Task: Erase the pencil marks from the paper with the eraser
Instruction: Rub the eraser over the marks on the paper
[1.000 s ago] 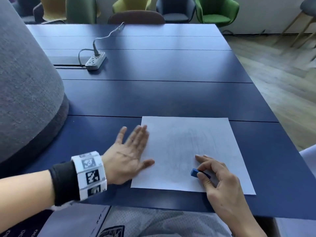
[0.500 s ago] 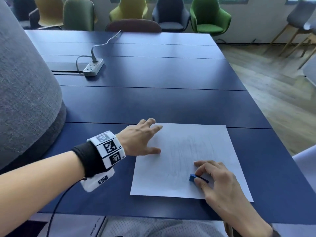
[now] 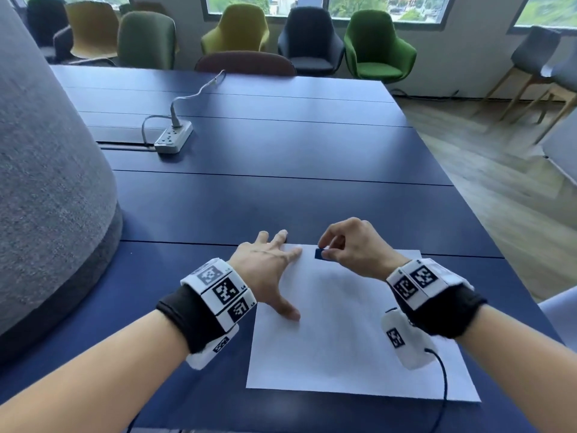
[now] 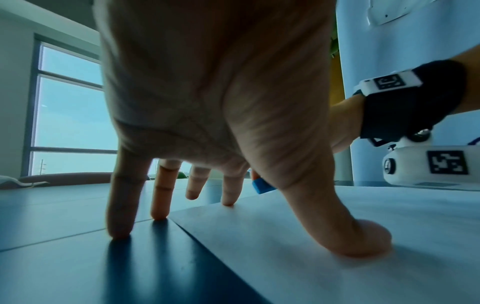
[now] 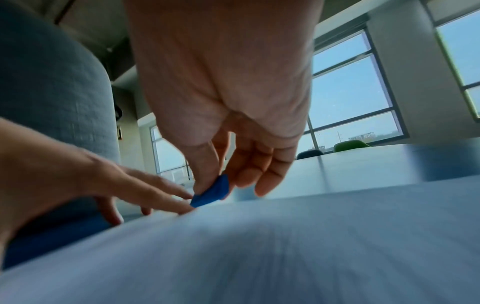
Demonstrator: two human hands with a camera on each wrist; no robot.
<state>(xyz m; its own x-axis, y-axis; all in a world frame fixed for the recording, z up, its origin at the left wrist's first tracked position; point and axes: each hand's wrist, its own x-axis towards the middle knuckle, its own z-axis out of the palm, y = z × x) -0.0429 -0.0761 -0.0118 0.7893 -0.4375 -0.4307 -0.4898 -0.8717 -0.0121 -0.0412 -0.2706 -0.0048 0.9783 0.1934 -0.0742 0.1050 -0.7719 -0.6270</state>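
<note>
The paper [image 3: 349, 332] lies at the near edge of the table [image 3: 281, 157]. The left hand [image 3: 268, 270], fingers spread straight, presses its far left corner. The right hand [image 3: 356, 248] pinches the blue eraser [image 3: 321, 254] between thumb and fingertips at the paper's far edge.

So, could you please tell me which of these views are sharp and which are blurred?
Head view: sharp on the paper, wide-angle bending at the edges. Left wrist view: left hand backlit and dim, its fingers casting shadows. Right wrist view: streaky blur over the paper, eraser soft.
</note>
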